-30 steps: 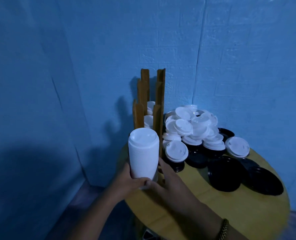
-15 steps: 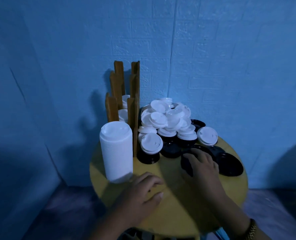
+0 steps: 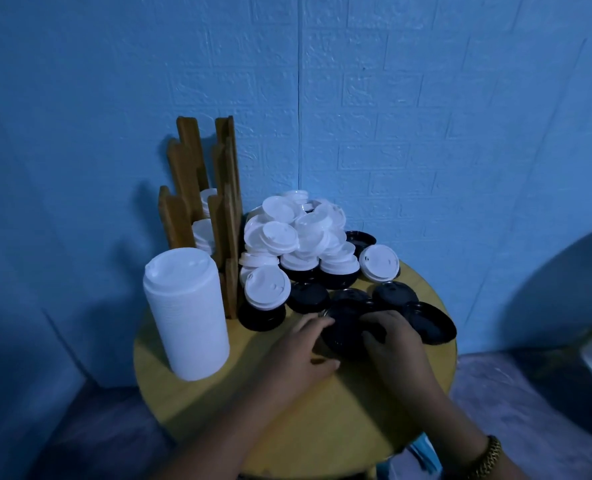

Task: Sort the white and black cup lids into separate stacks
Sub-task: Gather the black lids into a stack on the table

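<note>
Left hand (image 3: 301,348) moved off bare tabletop since half second ago, now meets right hand (image 3: 391,336); I see both curled around black lid (image 3: 348,325) mid-table. One tall smooth white stack (image 3: 187,313) at left edge. White lid heap (image 3: 298,233) at back edge, uncountable. Round yellow table (image 3: 322,427); wooden rack (image 3: 218,209) back-left.

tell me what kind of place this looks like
Probably a corner of a small cafe or drinks stall's prep area, though it could be a home setup. A small round yellow table sits against blue brick-textured walls, loaded with disposable cup lids and a wooden lid holder.
</note>
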Demonstrator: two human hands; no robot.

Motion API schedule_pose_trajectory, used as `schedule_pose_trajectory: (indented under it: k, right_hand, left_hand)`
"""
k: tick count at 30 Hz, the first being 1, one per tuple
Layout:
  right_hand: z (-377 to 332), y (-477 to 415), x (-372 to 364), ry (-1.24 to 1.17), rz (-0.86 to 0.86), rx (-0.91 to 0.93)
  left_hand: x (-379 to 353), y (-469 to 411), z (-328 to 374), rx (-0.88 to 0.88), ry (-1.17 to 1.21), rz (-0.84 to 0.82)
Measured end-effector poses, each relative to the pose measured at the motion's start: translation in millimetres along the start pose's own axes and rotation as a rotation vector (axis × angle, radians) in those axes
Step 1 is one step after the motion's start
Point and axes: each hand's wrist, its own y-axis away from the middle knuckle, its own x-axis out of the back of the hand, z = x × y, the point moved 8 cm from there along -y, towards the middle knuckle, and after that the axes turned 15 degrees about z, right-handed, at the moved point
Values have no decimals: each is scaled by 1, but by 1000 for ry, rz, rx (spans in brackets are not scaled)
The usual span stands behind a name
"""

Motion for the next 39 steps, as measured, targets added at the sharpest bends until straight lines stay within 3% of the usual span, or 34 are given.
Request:
schedule_pose_trajectory:
  k: [7, 9, 13, 16, 19, 23, 26, 30, 34, 37, 39]
  right_hand:
    - [-29, 14, 4, -417, -139, -127]
    - [-22, 13, 9, -356, -93, -102]
    - [-5, 12, 5, 10, -81, 95]
    - [0, 13, 1, 37, -113, 134]
    - [0, 11, 9, 142, -37, 210]
    - [5, 13, 0, 375, -151, 249]
    - [0, 14, -4, 366, -181, 265]
    - [-6, 20, -7, 252, -202, 259]
    - [-9, 22, 7, -116, -144, 51]
    - [5, 15, 13, -435, -67, -272]
    - [16, 15, 9, -512, -97, -490]
  left_hand:
    - [35, 16, -9, 87, 246, 161]
    - [44, 18, -16, 191, 322, 183]
    - [43, 25, -32, 433, 450, 129]
    - [44, 30, -43, 514, 397, 145]
    - [47, 31, -46, 443, 234, 161]
    - [56, 36, -44, 333, 2, 173]
    - [58, 45, -39, 258, -137, 137]
    - [50, 50, -22, 78, -153, 6]
    - [45, 49, -22, 20, -143, -39]
    - [47, 46, -26, 55, -237, 29]
    - [45, 46, -30, 94, -249, 11]
